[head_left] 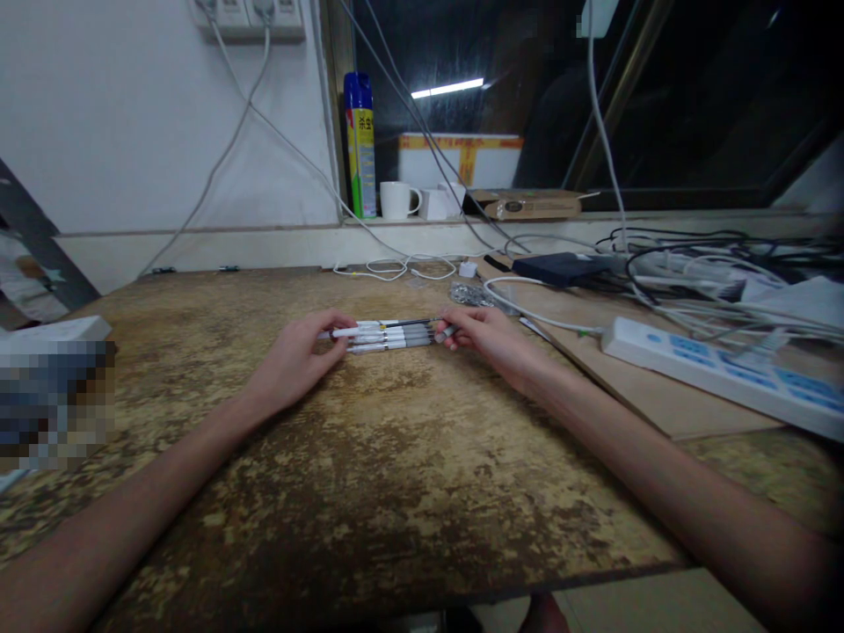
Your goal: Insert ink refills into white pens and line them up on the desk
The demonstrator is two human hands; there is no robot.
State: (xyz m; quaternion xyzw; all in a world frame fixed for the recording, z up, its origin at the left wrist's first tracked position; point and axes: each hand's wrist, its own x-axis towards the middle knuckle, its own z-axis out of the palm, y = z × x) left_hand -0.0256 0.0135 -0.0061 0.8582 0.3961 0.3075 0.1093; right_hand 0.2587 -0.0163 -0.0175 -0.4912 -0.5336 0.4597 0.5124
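Several white and grey pens (389, 338) lie side by side on the worn wooden table, between my two hands. My left hand (296, 352) is at their left end, fingers curled round a white pen barrel (343, 332). A thin dark pen refill (409, 323) stretches across above the row towards my right hand (475, 338). That hand is closed, with a short grey pen piece (447, 334) poking out from its fingers. Whether the refill's right end is also in those fingers is hard to see.
At right, a white power strip (718, 369) and tangled cables (699, 264) lie by a brown board (633, 387). A small plastic bag (471, 294) is behind my right hand. A spray can (360, 149) and a white mug (396, 200) stand on the sill.
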